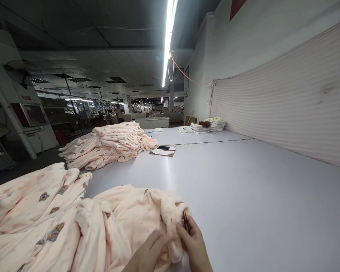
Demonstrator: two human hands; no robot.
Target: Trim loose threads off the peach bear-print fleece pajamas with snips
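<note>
Pale pink fleecy fabric point(130, 211) is what we've got under our hands, on the near side of the clipboard point(161, 152); our right hand point(194, 238) has its fingers curled closed around a small dark pointed tool point(186, 223), right by the cloth's edge; our left hand point(151, 249) is on the same fabric, but its fingertips are kinda lost, so we can't tell if they're pinching; a big pink pile point(117, 143) sits just left of the clipboard, a phone point(163, 147) lies on it, and white stacks point(216, 124) are beyond it to the right.
</note>
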